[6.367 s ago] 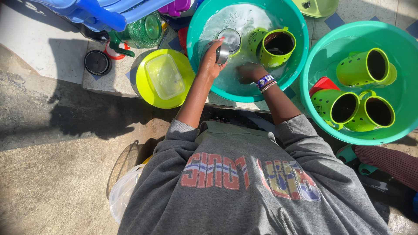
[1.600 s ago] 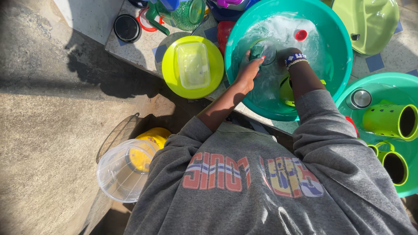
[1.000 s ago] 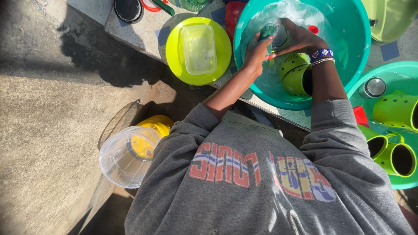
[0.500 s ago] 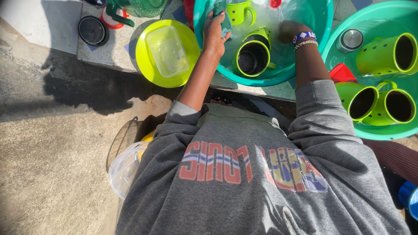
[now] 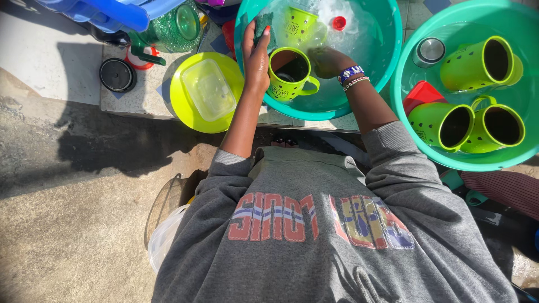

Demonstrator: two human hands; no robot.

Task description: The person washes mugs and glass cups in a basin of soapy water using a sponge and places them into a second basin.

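Observation:
My left hand point(image 5: 255, 56) holds a green scouring pad point(image 5: 263, 25) against the left inner wall of a teal basin of soapy water point(image 5: 387, 67). A lime-green mug point(image 5: 287, 76) stands in the basin beside that hand, its handle pointing right. My right hand point(image 5: 327, 60), with beaded bracelets at the wrist, grips the mug at its rim. A second lime-green mug point(image 5: 297, 25) and a small red cap point(image 5: 338, 22) sit in the suds behind.
A second teal basin point(image 5: 449, 160) at right holds three lime-green mugs, a steel cup point(image 5: 430, 50) and a red item point(image 5: 421, 94). Left of the basins are a lime plate point(image 5: 182, 115) with a clear container point(image 5: 208, 96), a black lid point(image 5: 116, 74) and a green glass jug point(image 5: 177, 31).
My right hand has moved left through the water to the mug's rim. The left hand stays at the basin's left wall with the pad. The view has shifted slightly.

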